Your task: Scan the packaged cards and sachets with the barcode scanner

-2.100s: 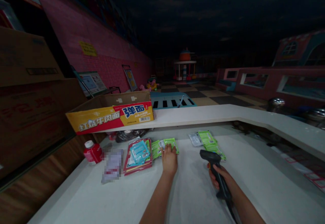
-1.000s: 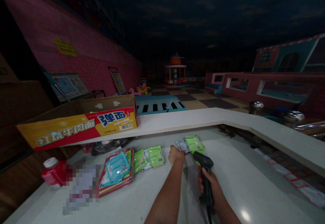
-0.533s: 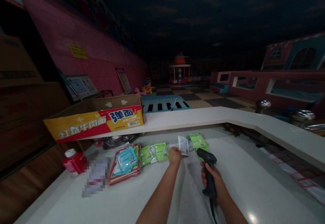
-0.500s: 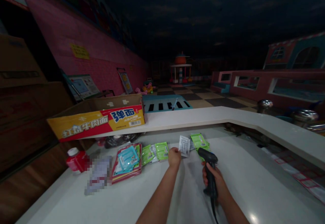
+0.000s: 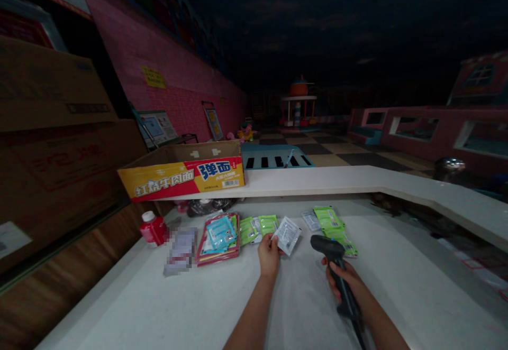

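The left hand point(image 5: 269, 257) is pinching a silver packet point(image 5: 288, 236) by its near left corner, with the thumb on top. The fingers under that corner are mostly hidden. The packet has small print, too tiny to read.

The right hand point(image 5: 354, 281) is wrapped around the handle of a dark scanner point(image 5: 327, 245). The scanner's front end is to the right of the silver packet, with a small gap between them. Some of the right fingers are behind the handle, and the scanner's bottom end is cut off by the picture's edge, like both arms. I cannot tell if a finger is pressing a button.

Just past the right hand's grip lie some green packets point(image 5: 327, 218), and the scanner hides part of the lowest one. A grey packet point(image 5: 311, 221) peeks out beside them.

Close to the left of the left hand's grip are more green packets point(image 5: 248, 231). Farther left, blue packets point(image 5: 221, 232) sit on flat red packs point(image 5: 222, 258), covering most of their fronts. Next comes a pale pack point(image 5: 183, 249), all blurry squares, and a red bottle point(image 5: 152, 231). Beyond these, a black bundle point(image 5: 207, 207) is partly hidden under a white shelf point(image 5: 305, 181).
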Motion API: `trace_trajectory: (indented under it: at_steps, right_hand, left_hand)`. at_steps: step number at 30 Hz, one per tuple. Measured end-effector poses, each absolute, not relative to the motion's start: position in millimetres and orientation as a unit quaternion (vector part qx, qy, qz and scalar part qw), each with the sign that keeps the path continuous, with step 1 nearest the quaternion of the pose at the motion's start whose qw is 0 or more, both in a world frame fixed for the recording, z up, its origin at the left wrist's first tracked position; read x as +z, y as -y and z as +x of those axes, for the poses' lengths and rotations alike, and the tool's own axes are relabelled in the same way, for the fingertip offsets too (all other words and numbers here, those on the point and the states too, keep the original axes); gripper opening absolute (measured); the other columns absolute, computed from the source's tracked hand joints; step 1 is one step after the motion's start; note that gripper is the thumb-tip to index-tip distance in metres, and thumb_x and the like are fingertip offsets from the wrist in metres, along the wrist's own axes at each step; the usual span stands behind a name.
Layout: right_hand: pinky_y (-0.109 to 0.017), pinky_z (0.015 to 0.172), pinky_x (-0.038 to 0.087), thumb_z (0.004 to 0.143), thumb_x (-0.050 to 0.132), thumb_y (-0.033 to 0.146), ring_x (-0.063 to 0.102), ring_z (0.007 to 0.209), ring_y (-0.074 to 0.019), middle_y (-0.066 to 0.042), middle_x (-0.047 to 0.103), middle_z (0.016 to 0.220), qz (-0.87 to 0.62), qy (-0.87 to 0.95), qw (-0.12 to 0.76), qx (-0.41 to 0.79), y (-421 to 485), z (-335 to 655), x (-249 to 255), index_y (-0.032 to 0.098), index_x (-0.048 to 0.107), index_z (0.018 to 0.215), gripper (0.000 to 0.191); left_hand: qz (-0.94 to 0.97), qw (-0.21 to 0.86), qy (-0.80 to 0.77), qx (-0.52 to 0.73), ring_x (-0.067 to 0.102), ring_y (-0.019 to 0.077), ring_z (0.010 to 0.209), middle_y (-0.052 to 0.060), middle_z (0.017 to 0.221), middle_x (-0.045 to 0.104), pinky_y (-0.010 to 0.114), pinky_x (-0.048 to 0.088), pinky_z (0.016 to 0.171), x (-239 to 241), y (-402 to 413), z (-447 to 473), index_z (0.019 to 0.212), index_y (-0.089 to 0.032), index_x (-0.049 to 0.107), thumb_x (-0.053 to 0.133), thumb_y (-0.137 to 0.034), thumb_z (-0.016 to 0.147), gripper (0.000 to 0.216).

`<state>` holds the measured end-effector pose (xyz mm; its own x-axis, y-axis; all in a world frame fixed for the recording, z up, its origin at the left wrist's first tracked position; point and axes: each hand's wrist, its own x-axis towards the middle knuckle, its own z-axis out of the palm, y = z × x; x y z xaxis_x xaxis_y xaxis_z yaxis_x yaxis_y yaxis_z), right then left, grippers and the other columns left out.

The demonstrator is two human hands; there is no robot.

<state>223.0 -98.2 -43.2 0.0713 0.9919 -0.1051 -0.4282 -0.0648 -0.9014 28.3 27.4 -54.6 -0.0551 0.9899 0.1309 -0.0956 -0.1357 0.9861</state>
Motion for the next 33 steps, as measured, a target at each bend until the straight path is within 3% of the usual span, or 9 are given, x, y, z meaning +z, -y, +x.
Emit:
trace_trajectory:
  at_steps: [9, 18, 28, 33]
  right_hand:
    - [-0.018, 0.032, 0.035, 0.071, 0.076, 0.047, 0.048, 0.034, -0.0098, 0.007, 0.056, 0.050, -0.516, 0.418, 0.479, 0.574, 117.2, 217.6, -10.0, 0.020, 0.059, 0.092, 0.039]
    - [-0.019, 0.030, 0.035, 0.072, 0.075, 0.045, 0.043, 0.032, -0.0092, 0.008, 0.050, 0.047, -0.540, 0.493, 0.429, 0.530, 133.7, 226.1, 4.1, 0.019, 0.057, 0.084, 0.034]
    - [-0.020, 0.030, 0.035, 0.074, 0.073, 0.047, 0.045, 0.032, -0.0104, 0.008, 0.051, 0.046, -0.539, 0.506, 0.399, 0.542, 134.0, 229.3, 7.8, 0.020, 0.056, 0.086, 0.035]
    - [-0.020, 0.032, 0.036, 0.072, 0.075, 0.048, 0.047, 0.035, -0.0106, 0.007, 0.054, 0.049, -0.540, 0.454, 0.449, 0.549, 131.4, 223.6, 6.3, 0.020, 0.057, 0.088, 0.037]
  left_hand:
    - [0.522, 0.451, -0.472, 0.549, 0.062, 0.0156, 0.051, 0.002, 0.066, 0.064, 0.027, 0.053, 0.047, -55.8, -24.7, 28.7, 0.085, -0.017, 0.060, 0.052, -0.056, 0.081, 0.040]
    - [0.520, 0.449, -0.495, 0.532, 0.061, 0.0138, 0.049, 0.003, 0.068, 0.066, 0.024, 0.050, 0.047, -55.9, -24.2, 29.9, 0.089, -0.016, 0.062, 0.050, -0.053, 0.082, 0.040]
    - [0.540, 0.413, -0.498, 0.538, 0.060, 0.0132, 0.049, 0.002, 0.066, 0.065, 0.023, 0.048, 0.047, -53.9, -23.4, 28.7, 0.085, -0.016, 0.063, 0.051, -0.048, 0.084, 0.035]
    - [0.528, 0.440, -0.478, 0.547, 0.061, 0.0146, 0.051, 0.002, 0.064, 0.064, 0.024, 0.049, 0.047, -57.3, -24.9, 28.4, 0.086, -0.016, 0.061, 0.052, -0.048, 0.084, 0.033]
